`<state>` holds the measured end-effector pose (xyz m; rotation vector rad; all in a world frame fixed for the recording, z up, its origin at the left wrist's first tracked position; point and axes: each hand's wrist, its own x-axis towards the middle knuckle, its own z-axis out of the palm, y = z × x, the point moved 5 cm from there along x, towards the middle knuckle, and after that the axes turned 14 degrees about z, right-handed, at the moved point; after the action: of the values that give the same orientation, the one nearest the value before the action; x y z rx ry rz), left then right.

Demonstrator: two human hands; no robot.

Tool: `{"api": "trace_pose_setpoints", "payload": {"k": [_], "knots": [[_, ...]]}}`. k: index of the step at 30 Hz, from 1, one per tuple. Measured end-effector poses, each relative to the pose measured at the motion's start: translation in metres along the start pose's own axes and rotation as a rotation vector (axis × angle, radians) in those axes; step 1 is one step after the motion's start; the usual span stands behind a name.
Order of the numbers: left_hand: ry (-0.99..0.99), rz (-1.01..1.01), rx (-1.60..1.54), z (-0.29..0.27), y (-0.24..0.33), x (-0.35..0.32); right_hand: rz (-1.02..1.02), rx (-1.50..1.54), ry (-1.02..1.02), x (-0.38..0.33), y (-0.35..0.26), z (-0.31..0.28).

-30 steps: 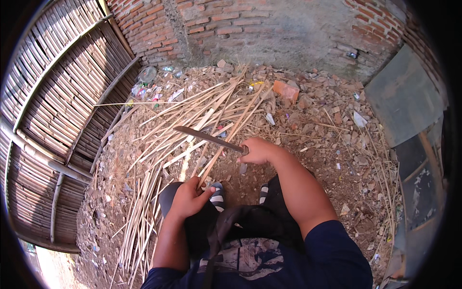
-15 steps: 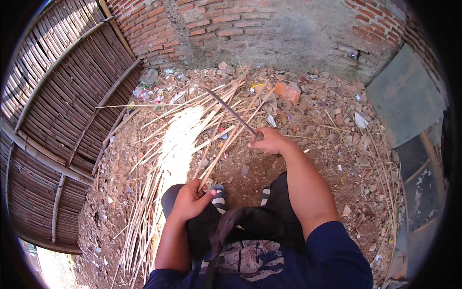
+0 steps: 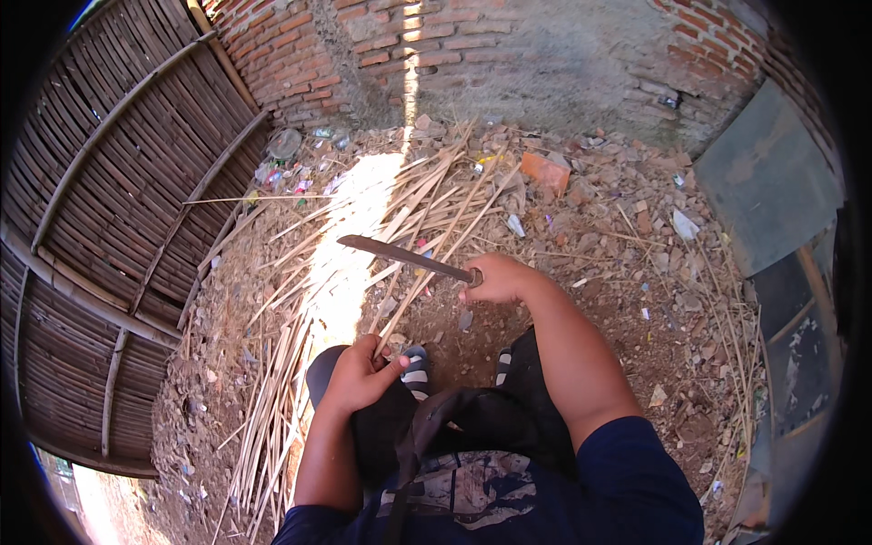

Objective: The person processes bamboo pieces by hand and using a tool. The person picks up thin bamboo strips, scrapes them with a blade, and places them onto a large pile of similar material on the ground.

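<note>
My right hand is closed round the handle of a machete. Its dark, worn blade points left and lies across the view above the pile of split bamboo strips. Near my left knee, my left hand is closed on the near end of a thin bamboo strip, which slants away to the upper right. The fingers partly hide that end, so I cannot tell whether one or two strips are in the grip. More loose strips lie on the ground left of my left arm.
A woven bamboo wall rises on the left and a brick wall at the back. Rubble and litter cover the ground, with an orange brick piece among it. Grey sheets lean at the right. Both feet sit between my hands.
The machete has swung down and to the left, from a steep slant to a flatter angle, with my right hand slightly lower. My left hand stays put. A sunlit strip now shows on the brick wall.
</note>
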<state>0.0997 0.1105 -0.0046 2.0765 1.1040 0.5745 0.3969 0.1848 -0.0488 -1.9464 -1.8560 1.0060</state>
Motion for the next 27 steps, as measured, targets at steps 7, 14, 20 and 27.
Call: {"api": "trace_pose_setpoints", "payload": {"k": [7, 14, 20, 27], "knots": [[-0.001, 0.020, -0.016, 0.000, -0.001, -0.001, 0.142, 0.151, 0.060, 0.004, 0.014, -0.023], [0.013, 0.022, -0.080, 0.002, -0.011, -0.001, -0.024, -0.027, -0.030, -0.005, -0.017, 0.005], [-0.004, 0.001, -0.094, -0.001, -0.002, -0.001, -0.066, -0.094, -0.076, -0.018, -0.033, 0.011], [-0.017, 0.002, -0.077, 0.003, -0.013, -0.002, 0.060, 0.040, 0.059, -0.008, -0.005, -0.019]]}}
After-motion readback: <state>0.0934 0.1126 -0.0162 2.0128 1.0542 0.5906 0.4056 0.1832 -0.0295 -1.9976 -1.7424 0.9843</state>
